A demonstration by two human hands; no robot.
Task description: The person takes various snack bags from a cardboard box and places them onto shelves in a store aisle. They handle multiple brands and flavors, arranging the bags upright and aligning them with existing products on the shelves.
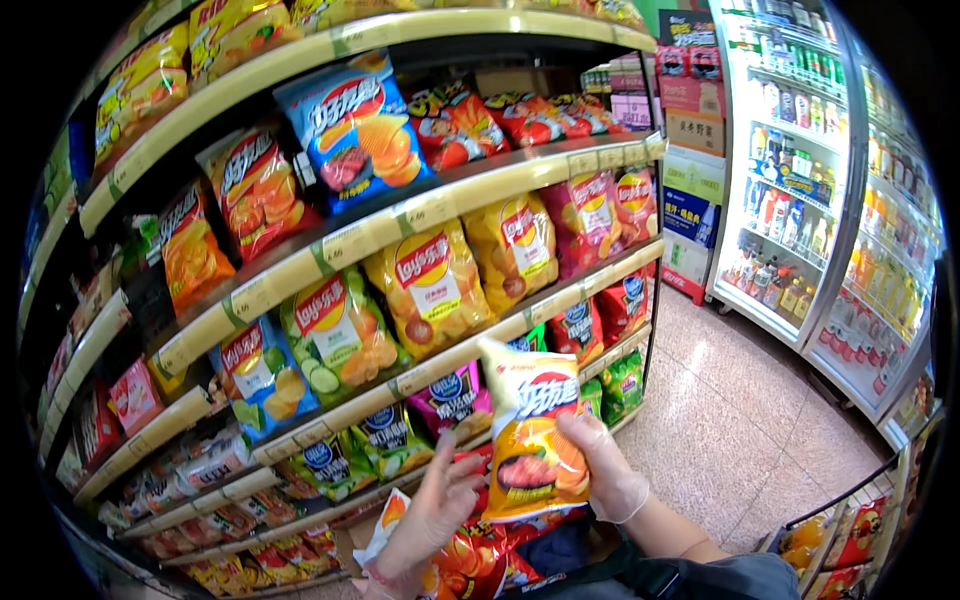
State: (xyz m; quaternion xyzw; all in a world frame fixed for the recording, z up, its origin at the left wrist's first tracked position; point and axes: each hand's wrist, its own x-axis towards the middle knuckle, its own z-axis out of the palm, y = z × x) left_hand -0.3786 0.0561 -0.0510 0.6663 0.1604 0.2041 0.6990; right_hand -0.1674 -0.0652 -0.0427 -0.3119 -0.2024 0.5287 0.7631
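My right hand [608, 468], in a clear thin glove, grips a yellow-orange bag of potato chips [538, 425] by its right edge, thumb on the front. The bag is held upright before the shelves, its printed front toward me. My left hand [440, 505], gloved too, is just left of the bag with its fingers apart, holding nothing. Beneath both hands are several red chip bags [470, 560], partly hidden by my left hand and the held bag. Behind the held bag, a magenta snack bag [450, 400] stands on a lower shelf.
Curved-looking shelves hold rows of chip bags, among them a blue bag [355, 135], a green bag [335, 325] and a yellow bag [428, 280]. To the right are stacked cartons [695, 130], lit drink coolers [785, 180], the tiled floor [720, 400] and a snack rack [850, 540].
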